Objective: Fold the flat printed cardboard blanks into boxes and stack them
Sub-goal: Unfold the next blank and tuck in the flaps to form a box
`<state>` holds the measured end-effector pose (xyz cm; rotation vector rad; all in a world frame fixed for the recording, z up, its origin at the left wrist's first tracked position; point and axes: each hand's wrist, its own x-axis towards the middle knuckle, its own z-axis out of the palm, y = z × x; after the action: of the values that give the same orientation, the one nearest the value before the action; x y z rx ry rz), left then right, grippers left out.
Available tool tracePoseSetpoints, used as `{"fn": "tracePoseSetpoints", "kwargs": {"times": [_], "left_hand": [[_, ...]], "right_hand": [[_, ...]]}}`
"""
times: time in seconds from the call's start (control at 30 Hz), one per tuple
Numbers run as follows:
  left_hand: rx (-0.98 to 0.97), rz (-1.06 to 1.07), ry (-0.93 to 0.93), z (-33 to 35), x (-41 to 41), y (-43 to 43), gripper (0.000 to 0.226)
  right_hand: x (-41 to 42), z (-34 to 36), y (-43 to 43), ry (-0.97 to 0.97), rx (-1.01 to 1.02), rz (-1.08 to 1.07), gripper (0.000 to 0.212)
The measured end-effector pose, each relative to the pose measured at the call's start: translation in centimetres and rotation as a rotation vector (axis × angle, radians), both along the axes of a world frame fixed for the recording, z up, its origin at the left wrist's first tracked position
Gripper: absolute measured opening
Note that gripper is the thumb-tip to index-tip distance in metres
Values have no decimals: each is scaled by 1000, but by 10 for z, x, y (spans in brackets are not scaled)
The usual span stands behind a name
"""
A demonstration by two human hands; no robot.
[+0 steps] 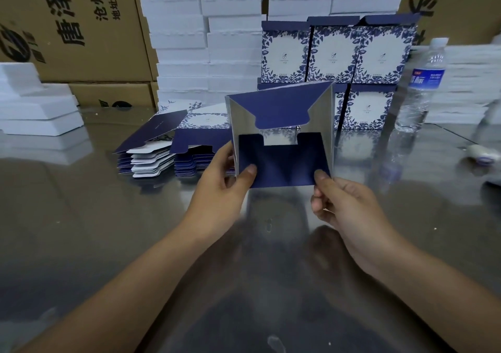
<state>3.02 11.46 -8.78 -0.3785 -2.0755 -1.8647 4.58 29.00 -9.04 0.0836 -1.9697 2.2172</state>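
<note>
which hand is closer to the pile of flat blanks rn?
Left. The left hand grips the half-folded box right beside the pile of flat blanks, at its near right end; the right hand pinches the box's opposite corner, farther right.

The box [282, 125] sat above the table [81, 217], between the left hand [225, 187] and right hand [344, 206]. Blanks [173, 146] lay on the table behind it to the left. Stacked boxes [336, 52] stood directly behind, a bottle [423, 87] just right of them, and cartons [81, 27] at the far left.
</note>
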Motion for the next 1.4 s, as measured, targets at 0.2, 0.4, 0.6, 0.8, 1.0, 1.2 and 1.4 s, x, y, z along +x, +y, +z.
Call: {"fn": "tracePoseSetpoints", "kwargs": {"times": [0.2,0.4,0.6,0.8,1.0,1.2,1.4], "left_hand": [[217,-97,-362,2,-1,1,33],[356,-325,-445,2,3,0,33],[300,-323,-364,0,6,4,41],[342,-290,-391,4,8,11,51],[325,-388,-405,5,15,16,39],[281,-362,-327,5,16,14,45],[304,-367,-336,3,17,18,42]], "right_hand": [[1,1,-3,128,19,-71,44],[3,3,-5,155,12,-61,50],[7,6,-7,14,-9,37,63],[6,9,-5,-61,12,85,66],[8,10,-6,-110,-4,118,65],[11,12,-6,-122,-24,181,62],[14,15,-7,-85,19,233,63]]}}
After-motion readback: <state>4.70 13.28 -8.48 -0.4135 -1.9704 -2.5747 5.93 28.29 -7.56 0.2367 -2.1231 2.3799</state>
